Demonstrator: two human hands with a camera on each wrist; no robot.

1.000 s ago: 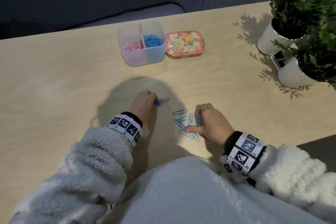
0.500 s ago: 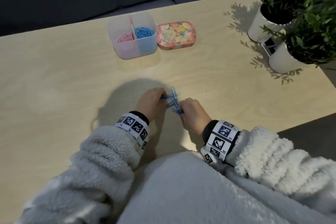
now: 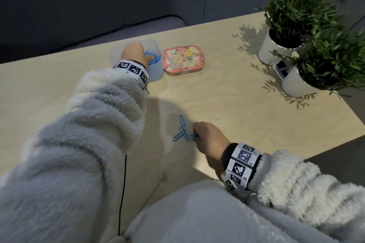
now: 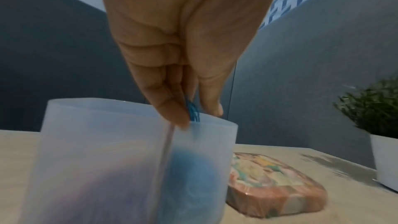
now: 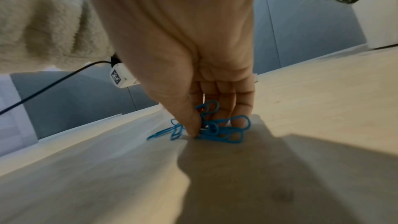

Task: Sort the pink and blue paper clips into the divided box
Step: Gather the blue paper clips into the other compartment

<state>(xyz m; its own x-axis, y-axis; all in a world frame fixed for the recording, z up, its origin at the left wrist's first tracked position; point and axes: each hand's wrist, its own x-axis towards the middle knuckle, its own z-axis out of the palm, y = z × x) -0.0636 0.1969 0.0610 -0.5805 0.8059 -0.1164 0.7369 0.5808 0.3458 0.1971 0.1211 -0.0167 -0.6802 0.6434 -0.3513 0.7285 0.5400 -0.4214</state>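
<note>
The translucent divided box (image 3: pixel 156 73) (image 4: pixel 120 159) stands at the table's far side, blue clips heaped in its right half. My left hand (image 3: pixel 136 53) (image 4: pixel 193 115) hovers over that half and pinches a few blue paper clips (image 4: pixel 193 111) just above the rim. The pink half is hidden under my hand and wrist in the head view. Near the front of the table my right hand (image 3: pixel 197 134) (image 5: pixel 202 125) pinches a small bunch of blue clips (image 3: pixel 182 132) (image 5: pixel 224 132) that lies on the wood. Some of them stick out to the left of my fingers.
A flowered pink tin (image 3: pixel 182 59) (image 4: pixel 275 188) lies flat right beside the box. Two potted plants in white pots (image 3: pixel 276 49) (image 3: pixel 298 83) stand at the table's right rear. A black cable (image 3: pixel 122 193) hangs from my left wrist.
My left hand has gone from the clip pile up to the box, carrying blue clips. My right hand stays on the remaining blue clips, which are now bunched closer together.
</note>
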